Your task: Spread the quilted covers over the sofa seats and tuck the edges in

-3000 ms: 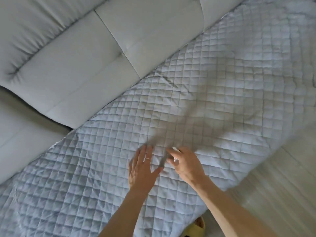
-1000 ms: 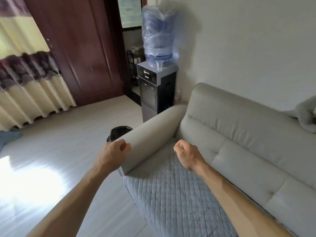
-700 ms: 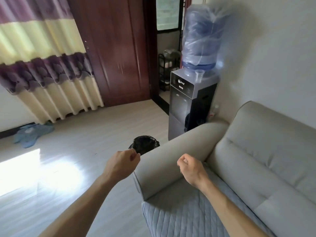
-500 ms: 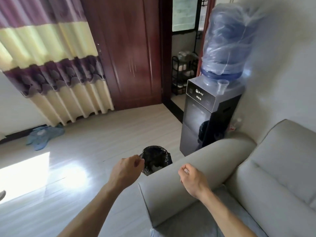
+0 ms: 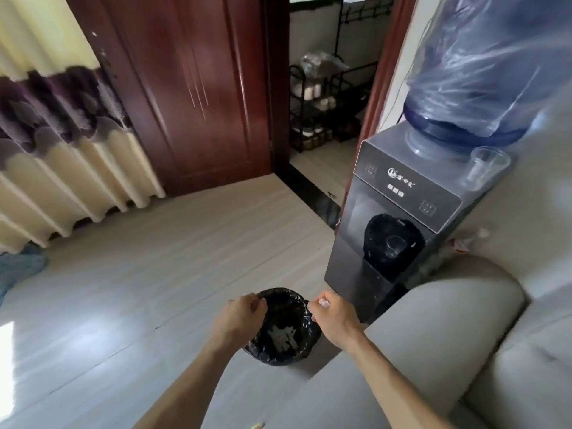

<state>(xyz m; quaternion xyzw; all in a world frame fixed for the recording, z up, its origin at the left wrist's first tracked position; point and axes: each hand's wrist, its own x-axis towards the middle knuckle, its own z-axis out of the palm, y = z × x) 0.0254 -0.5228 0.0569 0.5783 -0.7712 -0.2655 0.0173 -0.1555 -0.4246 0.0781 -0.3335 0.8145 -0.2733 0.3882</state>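
The quilted cover is out of view. Only the grey sofa's armrest (image 5: 433,320) and a part of its backrest (image 5: 532,382) show at the lower right. Both my hands hover over a black-lined waste bin (image 5: 280,339) on the floor beside the armrest. My right hand (image 5: 334,317) pinches a small white scrap (image 5: 323,301) between thumb and fingertips above the bin's right rim. My left hand (image 5: 240,314) is curled above the left rim, and I see nothing in it.
A dark water dispenser (image 5: 396,212) with a wrapped blue bottle (image 5: 479,72) and a plastic cup (image 5: 483,168) stands behind the armrest. A red-brown door (image 5: 192,88), a curtain (image 5: 62,150), a blue cloth (image 5: 15,267) on the floor and a shelf rack (image 5: 325,103) in the doorway lie beyond.
My right hand picked a white bit off the quilted cover. My view then swung left past the armrest, and both hands moved from over the seat to above the bin.
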